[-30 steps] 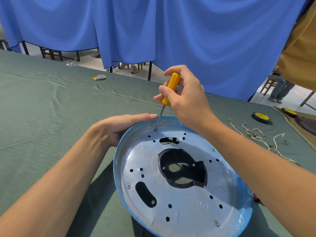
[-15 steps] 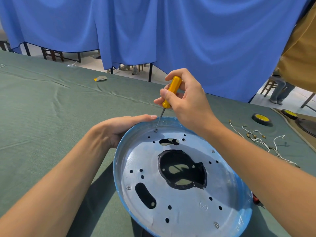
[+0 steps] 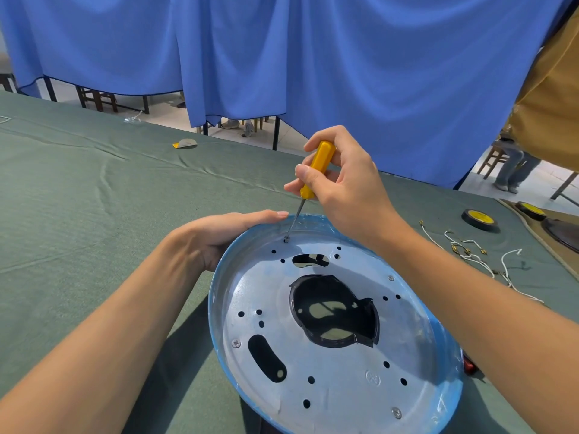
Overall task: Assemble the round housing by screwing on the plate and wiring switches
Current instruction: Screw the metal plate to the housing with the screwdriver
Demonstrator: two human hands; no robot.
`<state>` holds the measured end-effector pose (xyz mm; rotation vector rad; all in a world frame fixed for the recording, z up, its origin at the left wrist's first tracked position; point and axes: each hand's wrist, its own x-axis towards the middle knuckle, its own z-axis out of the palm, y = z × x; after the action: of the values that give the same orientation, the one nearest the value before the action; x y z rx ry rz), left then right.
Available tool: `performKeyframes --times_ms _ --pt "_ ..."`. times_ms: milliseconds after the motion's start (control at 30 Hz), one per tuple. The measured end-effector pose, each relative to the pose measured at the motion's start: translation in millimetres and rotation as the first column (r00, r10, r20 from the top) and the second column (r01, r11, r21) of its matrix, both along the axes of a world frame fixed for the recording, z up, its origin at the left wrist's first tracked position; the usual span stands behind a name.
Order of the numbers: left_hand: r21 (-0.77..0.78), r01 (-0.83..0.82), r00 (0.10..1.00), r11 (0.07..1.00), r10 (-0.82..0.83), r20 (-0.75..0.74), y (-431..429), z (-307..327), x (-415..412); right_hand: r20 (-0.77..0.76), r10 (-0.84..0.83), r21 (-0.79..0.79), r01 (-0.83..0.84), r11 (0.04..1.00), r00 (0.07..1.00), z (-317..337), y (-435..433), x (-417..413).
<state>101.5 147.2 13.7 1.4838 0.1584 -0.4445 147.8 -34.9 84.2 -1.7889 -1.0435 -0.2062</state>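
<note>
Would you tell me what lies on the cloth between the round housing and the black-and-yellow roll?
Loose white wires with brass terminals, seen in the head view.

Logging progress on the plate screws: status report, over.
Right hand grips yellow-handled screwdriver, tip on far rim screw. Left hand braces blue round housing. Grey perforated metal plate seated; nothing blocking.
</note>
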Motion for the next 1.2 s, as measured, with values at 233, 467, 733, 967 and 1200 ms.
performKeyframes --times_ms 233,467,733,967,1200 --pt "0.001 -0.021 1.000 1.000 0.021 0.019 1 -4 2 0.035 0.110 -0.160 -0.103 0.982 0.993 10 -2 -1" --pt "0.057 -0.036 0.999 0.998 0.035 0.022 4 -10 7 0.239 -0.080 -0.318 0.156 0.935 0.968 19 6 3" --pt "0.072 -0.037 0.999 0.997 0.035 0.028 7 -11 7 0.407 -0.077 -0.717 0.370 0.591 0.910 55 20 -2" --pt "0.040 -0.050 0.999 0.998 0.050 0.002 5 -9 6 0.423 -0.052 -0.748 0.381 0.543 0.905 66 29 -2" --pt "0.059 -0.067 0.998 0.996 0.068 -0.004 5 -9 7 0.402 0.070 -0.817 0.323 0.478 0.913 74 37 -1"
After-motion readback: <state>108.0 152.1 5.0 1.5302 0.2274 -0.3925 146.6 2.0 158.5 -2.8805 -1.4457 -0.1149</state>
